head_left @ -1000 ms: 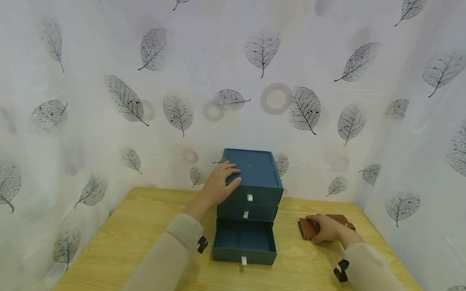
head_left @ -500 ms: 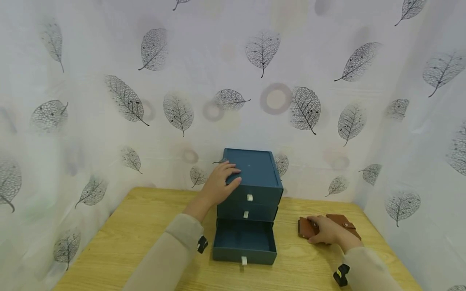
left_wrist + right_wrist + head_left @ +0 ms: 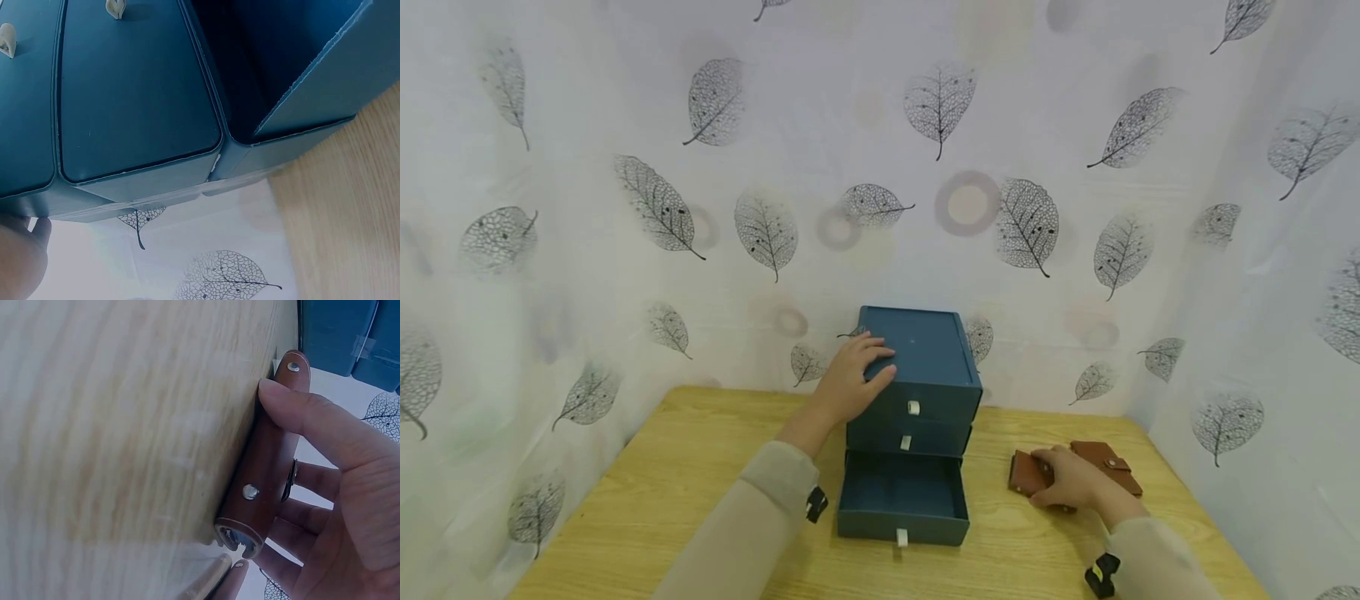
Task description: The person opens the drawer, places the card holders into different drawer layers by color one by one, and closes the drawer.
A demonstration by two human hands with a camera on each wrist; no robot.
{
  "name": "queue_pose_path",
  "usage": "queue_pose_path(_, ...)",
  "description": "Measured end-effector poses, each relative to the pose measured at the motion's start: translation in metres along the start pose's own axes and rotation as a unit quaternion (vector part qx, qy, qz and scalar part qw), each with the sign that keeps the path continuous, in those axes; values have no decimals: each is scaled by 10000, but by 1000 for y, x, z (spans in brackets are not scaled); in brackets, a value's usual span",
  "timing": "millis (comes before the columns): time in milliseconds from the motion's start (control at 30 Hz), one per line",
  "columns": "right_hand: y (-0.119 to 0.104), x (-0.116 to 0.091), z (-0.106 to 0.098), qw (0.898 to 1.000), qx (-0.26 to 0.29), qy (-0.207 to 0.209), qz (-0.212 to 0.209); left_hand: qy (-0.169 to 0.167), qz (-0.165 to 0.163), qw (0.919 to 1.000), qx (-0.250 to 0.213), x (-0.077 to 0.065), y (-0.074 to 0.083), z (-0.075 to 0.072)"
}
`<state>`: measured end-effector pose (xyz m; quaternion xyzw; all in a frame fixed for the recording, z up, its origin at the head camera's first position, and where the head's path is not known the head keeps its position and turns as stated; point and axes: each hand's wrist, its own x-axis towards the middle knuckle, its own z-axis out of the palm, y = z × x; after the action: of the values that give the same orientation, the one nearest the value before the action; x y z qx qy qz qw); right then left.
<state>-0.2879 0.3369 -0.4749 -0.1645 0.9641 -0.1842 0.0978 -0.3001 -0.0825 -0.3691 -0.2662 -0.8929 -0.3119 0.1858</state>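
In the head view my left hand (image 3: 847, 379) rests on the top left edge of a blue drawer unit (image 3: 917, 346), fingers spread over its top. The unit's bottom drawer (image 3: 902, 529) is pulled out, and its visible inside holds nothing. At the right, my right hand (image 3: 1067, 477) grips a small brown leather binder (image 3: 1028, 473). The right wrist view shows the thumb on the riveted spine of this binder (image 3: 265, 456) and the other fingers bent round its far side; metal parts show at the spine's end. The left wrist view catches part of my left hand (image 3: 22, 256) beside the unit.
A second brown leather item (image 3: 1105, 462) with a snap strap lies right behind my right hand, partly covered by it. The wooden table (image 3: 700, 492) ends at a pale leaf-print curtain (image 3: 850, 275) behind and at both sides. The two upper drawers are closed.
My right hand has shifted slightly left with the brown binder, drawing away from the second leather item, which shows more now. My left hand and the drawer unit stay in place.
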Motion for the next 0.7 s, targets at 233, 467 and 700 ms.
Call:
queue_pose_path(233, -4, -3, 2, 10000, 43, 9, 16, 5, 38, 10000, 4, 0, 0, 0)
queue_pose_path(467, -6, -6, 3, 9996, 211, -143, 149, -42, -26, 10000, 40, 0, -1, 0)
queue_pose_path(700, -8, -11, 5, 9993, 352, -71, 48, 43, 34, 10000, 31, 0, -1, 1)
